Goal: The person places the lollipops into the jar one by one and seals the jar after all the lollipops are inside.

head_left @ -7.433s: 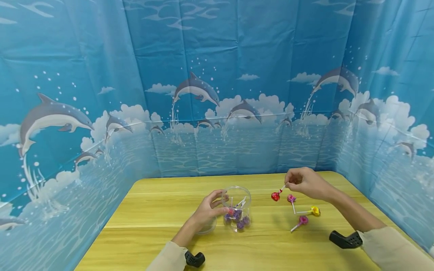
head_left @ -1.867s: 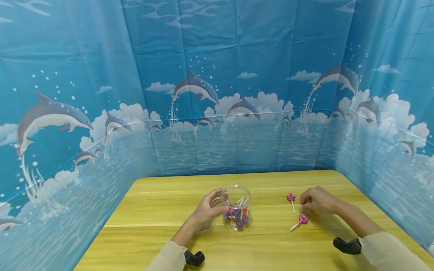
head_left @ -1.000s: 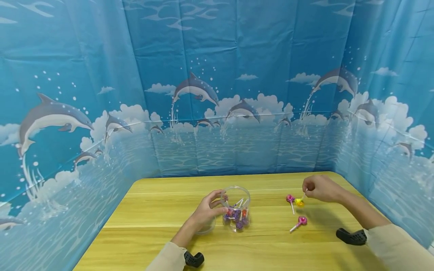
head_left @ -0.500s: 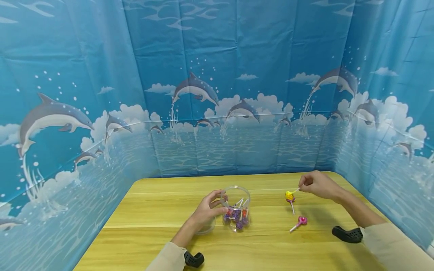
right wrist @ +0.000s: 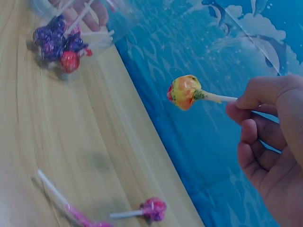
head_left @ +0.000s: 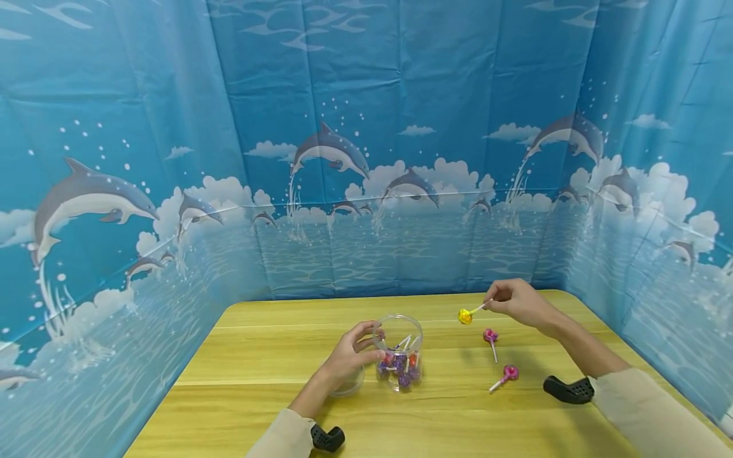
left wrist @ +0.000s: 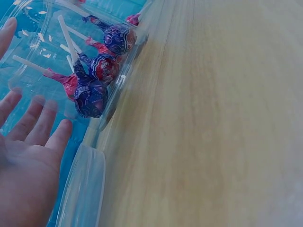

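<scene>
My right hand [head_left: 522, 304] pinches the stick of a yellow lollipop [head_left: 465, 316], raised over the table with its candy end pointing left. In the right wrist view, the lollipop [right wrist: 185, 92] shows orange patches on its wrapper. My left hand [head_left: 350, 353] holds a clear plastic jar [head_left: 399, 331] from its left side, thumb in front and fingers behind. Inside the open-topped jar are several lollipops, purple and red, with white sticks. On the table to the right lie two pink lollipops, a farther one [head_left: 490, 336] and a nearer one [head_left: 509, 374].
A round clear lid [head_left: 350, 385] lies on the table just left of the jar, partly under my left hand. The yellow wood-grain table [head_left: 258, 356] is bordered by a blue dolphin-print curtain [head_left: 366, 254] at the back and sides.
The red lollipop pinched earlier by my right hand is now in the jar. That hand has picked up the yellow lollipop, raised it and carried it left. My left hand stays put.
</scene>
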Tool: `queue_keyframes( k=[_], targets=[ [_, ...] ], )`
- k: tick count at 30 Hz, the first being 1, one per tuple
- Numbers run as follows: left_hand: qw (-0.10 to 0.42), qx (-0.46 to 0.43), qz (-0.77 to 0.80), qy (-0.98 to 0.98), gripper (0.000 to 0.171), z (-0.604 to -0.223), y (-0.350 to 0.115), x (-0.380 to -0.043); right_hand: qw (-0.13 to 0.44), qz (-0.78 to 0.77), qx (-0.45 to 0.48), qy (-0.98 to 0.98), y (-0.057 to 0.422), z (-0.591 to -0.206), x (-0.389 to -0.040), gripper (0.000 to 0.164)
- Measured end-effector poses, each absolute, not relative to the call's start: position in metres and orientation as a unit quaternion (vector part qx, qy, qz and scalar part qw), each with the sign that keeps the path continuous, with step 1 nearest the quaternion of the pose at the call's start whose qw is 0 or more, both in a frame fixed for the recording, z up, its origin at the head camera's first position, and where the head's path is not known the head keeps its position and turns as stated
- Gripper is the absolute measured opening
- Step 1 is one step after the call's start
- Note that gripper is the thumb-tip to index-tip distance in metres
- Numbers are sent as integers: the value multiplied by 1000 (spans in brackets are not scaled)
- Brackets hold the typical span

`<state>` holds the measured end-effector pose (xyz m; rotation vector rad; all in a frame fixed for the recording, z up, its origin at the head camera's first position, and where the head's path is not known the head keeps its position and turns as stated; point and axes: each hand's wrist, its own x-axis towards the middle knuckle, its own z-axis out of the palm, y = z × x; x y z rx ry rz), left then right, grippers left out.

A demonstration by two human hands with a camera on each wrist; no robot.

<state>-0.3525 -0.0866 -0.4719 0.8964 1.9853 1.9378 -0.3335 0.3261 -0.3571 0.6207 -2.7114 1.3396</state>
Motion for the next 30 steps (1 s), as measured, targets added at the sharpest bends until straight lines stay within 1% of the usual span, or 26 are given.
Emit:
queue_keyframes(
  k=[7,12,16,25,30],
  targets=[
    [115,300,662,677,69,-472,-87,-352,20,474,228,-850,305,-353,-336,15],
    [112,300,658,681,72,-472,-87,-352,5,496,249,-832,287,-349,-336,14],
    [115,305,661,676,71,-473,-87,-354,-10,506,262,-822,271,-347,-338,13],
    [112,304,667,671,69,-471,-87,-353,-38,486,316,-814,226,-344,-346,10],
    [111,301,665,675,70,-471,-86,-353,-54,446,352,-821,204,-346,-348,9]
  ],
)
